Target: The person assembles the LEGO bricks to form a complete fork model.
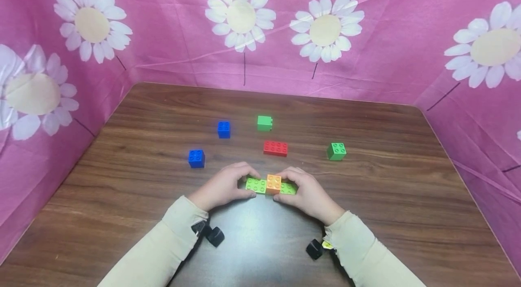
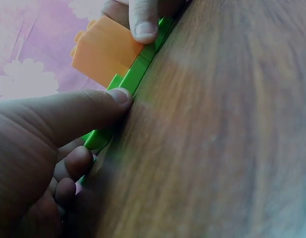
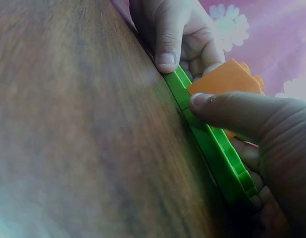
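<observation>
Two thin lime-green building bricks (image 1: 255, 185) lie end to end on the table, a seam between them showing in both wrist views. An orange building brick (image 1: 273, 181) sits on top, across the middle, its studs facing up. My left hand (image 1: 229, 186) pinches the left lime-green brick, thumb along the near side and fingers behind. With thumb near the seam and fingers at the far side, my right hand (image 1: 308, 192) grips the right lime-green brick (image 3: 217, 158) beside the orange one. In the right wrist view the thumb overlaps the orange brick's lower part.
Beyond the hands lie a red brick (image 1: 275, 148), a green brick (image 1: 264, 123) on its side and another green brick (image 1: 336, 151) at right. Two blue bricks (image 1: 196, 159) stand to the left. A pink flowered cloth (image 1: 171, 20) hangs behind the wooden table (image 1: 386, 142).
</observation>
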`<state>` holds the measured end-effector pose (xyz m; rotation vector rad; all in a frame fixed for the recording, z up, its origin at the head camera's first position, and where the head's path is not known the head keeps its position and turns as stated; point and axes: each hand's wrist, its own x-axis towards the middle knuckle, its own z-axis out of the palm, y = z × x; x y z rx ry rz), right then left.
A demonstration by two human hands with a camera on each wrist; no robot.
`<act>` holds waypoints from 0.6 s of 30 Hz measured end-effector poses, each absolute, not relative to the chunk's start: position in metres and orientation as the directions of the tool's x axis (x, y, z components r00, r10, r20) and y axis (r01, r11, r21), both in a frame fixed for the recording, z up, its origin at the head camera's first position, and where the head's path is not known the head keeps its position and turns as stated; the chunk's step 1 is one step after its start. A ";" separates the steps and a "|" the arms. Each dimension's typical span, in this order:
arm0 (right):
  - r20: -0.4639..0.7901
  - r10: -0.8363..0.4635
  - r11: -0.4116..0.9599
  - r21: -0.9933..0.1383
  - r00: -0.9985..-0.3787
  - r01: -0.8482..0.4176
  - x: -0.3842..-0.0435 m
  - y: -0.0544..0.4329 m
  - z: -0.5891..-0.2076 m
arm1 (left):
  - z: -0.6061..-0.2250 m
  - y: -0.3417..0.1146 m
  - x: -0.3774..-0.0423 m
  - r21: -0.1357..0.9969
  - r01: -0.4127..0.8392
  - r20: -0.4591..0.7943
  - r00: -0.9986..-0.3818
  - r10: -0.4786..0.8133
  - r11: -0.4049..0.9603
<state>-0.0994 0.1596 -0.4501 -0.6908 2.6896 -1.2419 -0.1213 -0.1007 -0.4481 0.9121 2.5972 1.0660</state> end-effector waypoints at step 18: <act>0.427 -0.119 0.343 -0.829 -0.896 -0.441 -0.098 0.171 -0.451 | -0.447 -0.100 -0.121 0.696 0.452 0.039 -0.800 0.599 0.558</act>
